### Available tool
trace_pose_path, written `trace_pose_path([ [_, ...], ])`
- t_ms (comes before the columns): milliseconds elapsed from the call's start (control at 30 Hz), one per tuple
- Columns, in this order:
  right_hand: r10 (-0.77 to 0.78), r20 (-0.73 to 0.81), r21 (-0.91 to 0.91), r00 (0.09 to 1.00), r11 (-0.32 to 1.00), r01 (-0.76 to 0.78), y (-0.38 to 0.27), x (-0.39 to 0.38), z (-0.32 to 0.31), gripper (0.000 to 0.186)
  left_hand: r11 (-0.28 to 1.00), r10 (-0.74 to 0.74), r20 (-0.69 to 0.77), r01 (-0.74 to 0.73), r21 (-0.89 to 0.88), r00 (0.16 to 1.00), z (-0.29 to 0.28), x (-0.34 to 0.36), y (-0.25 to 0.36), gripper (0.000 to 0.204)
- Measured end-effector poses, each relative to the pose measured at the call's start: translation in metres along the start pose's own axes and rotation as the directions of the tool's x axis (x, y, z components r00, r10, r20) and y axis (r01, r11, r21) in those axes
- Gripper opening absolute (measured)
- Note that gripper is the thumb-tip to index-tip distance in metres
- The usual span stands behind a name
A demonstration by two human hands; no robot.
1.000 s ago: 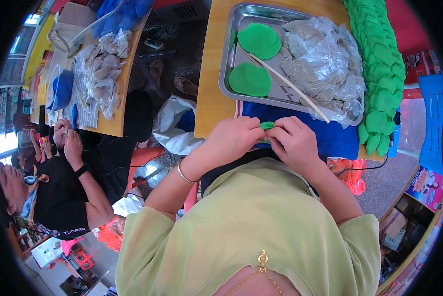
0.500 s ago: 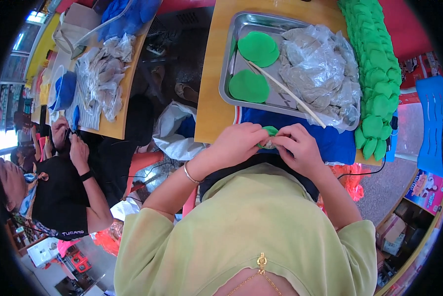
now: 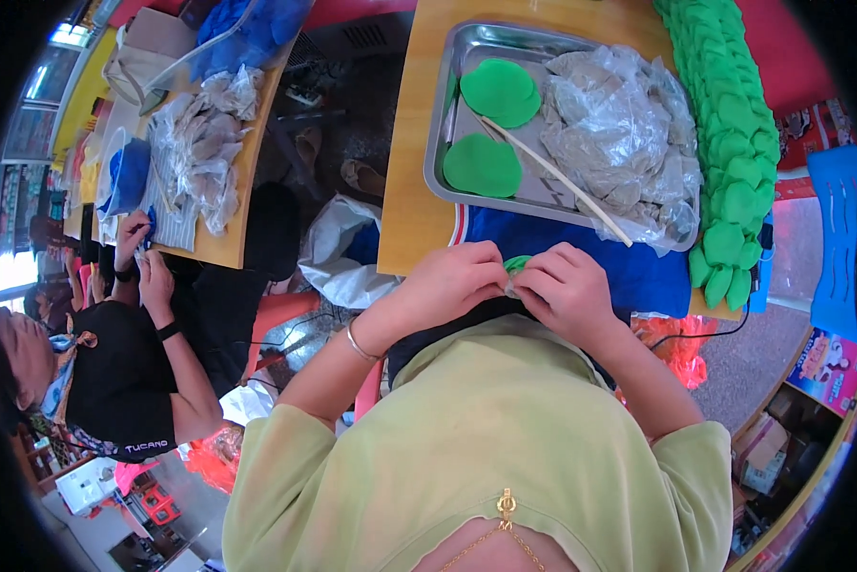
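Just in front of my body, my left hand and my right hand meet with pinched fingertips. Between them is a small green cloth piece with a pale, greyish bit at its near side; the fingers hide most of it. Beyond my hands lies a shallow metal tray. On its left side are stacked round green cloth pieces and a second green round stack. A thin wooden stick slants across the tray, beside a heap of crumpled clear plastic bundles.
Overlapping green petal-like pieces line the table's right edge. Blue cloth hangs below the tray. At left, a co-worker handles something blue near another table with plastic bundles. A white sack stands between the tables.
My fingers have closed further over the green piece, so less of it shows. The co-worker's hands have shifted slightly.
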State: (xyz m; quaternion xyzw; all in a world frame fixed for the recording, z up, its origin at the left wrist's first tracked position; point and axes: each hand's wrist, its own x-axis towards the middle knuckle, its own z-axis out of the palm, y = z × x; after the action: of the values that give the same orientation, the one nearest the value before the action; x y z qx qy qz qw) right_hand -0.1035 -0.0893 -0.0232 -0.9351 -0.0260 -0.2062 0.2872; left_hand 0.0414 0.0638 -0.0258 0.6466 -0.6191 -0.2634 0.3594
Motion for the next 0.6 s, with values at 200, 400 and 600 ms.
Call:
trace_pose_path([
  [200,0.111,0.005,-0.020,0.994,0.994,-0.111,-0.001,0.003,0.005,0.016,0.990,-0.114,-0.094,0.106,-0.092,0.989,0.001,0.001,0.007,0.019],
  [400,0.012,0.033,-0.037,0.999,0.999,-0.011,-0.003,0.004,-0.001,0.015,0.992,-0.101,-0.141,0.089,-0.092,0.985,0.001,0.001,0.010,0.021],
  [600,0.010,0.253,-0.229,0.967,0.972,0.050,-0.010,0.009,-0.011,0.015,0.980,-0.104,-0.087,0.087,-0.182,0.991,-0.004,0.005,0.014,0.020],
])
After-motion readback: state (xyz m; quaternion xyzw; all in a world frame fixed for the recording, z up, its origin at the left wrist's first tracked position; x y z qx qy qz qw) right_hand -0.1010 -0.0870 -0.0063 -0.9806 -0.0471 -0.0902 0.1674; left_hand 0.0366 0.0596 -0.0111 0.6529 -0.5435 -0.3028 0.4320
